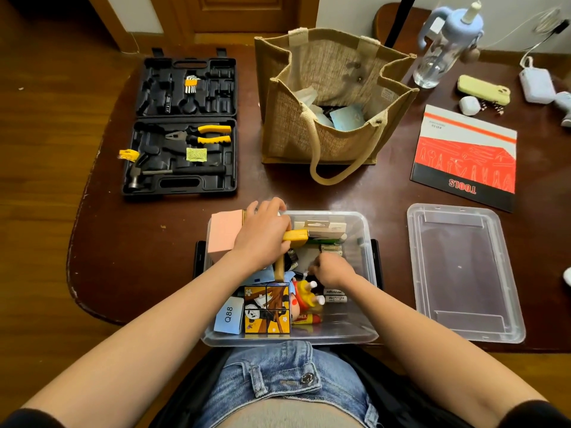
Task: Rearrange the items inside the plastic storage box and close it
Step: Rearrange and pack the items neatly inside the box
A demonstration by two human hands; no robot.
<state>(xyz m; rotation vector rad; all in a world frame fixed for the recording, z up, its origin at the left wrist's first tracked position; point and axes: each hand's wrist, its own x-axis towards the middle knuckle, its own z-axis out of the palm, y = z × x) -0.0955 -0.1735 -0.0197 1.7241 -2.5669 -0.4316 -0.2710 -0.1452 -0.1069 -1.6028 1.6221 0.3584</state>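
Still mid-sorting: my left hand (262,236) grips a yellow tool (296,235), my right hand (332,269) pinches something small in the storage box (364,242), lid (463,270) off to its right.

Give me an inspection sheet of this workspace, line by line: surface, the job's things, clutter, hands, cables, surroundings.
Surface: dark wooden table, edge worn.
Job's things: clear storage box open and crowded; its lid lies flat on the table to the right.
Clutter: open black tool case, jute bag, tools booklet, water bottle, phone.
Hands: left hand grips a yellow item; right hand curled among the contents, its hold unclear.
Cables: white cable at the far right.
Surroundings: wooden floor, door beyond.
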